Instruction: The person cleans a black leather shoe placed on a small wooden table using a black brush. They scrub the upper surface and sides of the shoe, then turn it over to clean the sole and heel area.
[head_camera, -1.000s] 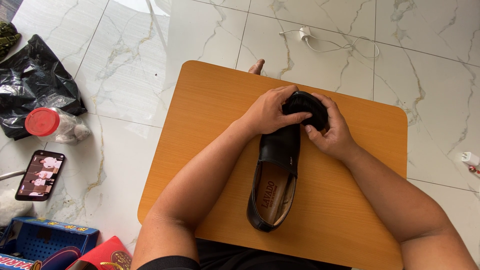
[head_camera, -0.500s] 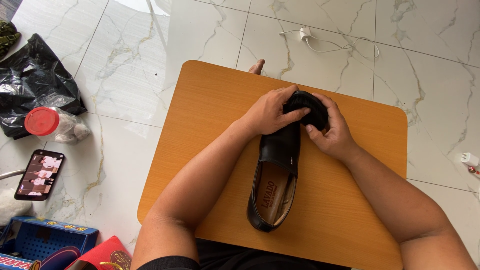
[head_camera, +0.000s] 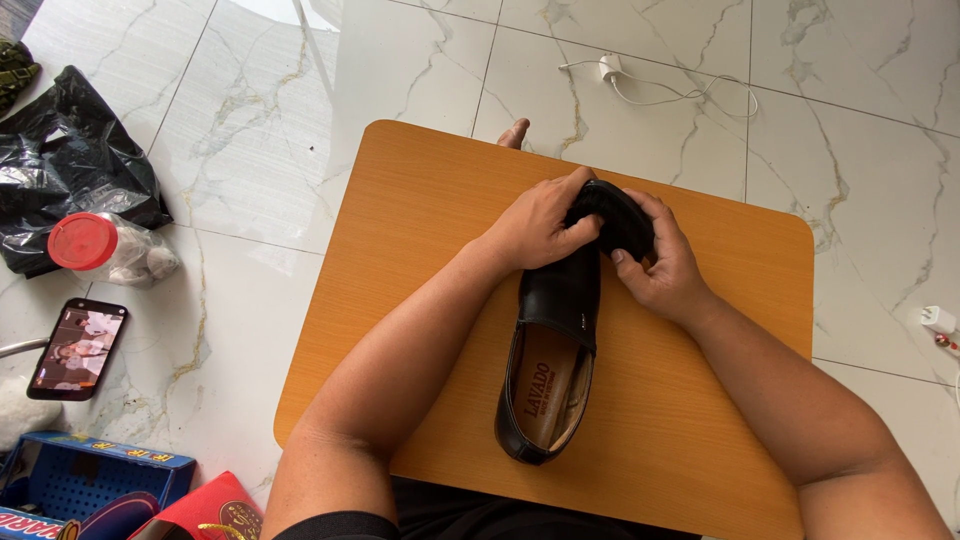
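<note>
A black slip-on shoe (head_camera: 555, 345) with a tan insole lies on a small orange wooden table (head_camera: 400, 230), heel toward me and toe pointing away. My left hand (head_camera: 540, 222) covers the left side of the toe, fingers curled over it. On the right side of the toe my right hand (head_camera: 660, 262) grips too. Both hands hide most of the toe cap. A dark cloth or pad may lie under the fingers, but I cannot tell.
White marble floor surrounds the table. At the left lie a black plastic bag (head_camera: 60, 165), a red-lidded clear jar (head_camera: 100, 248) and a phone (head_camera: 78, 347) with a lit screen. A blue box (head_camera: 80, 480) sits bottom left. A white charger and cable (head_camera: 640, 82) lie beyond the table.
</note>
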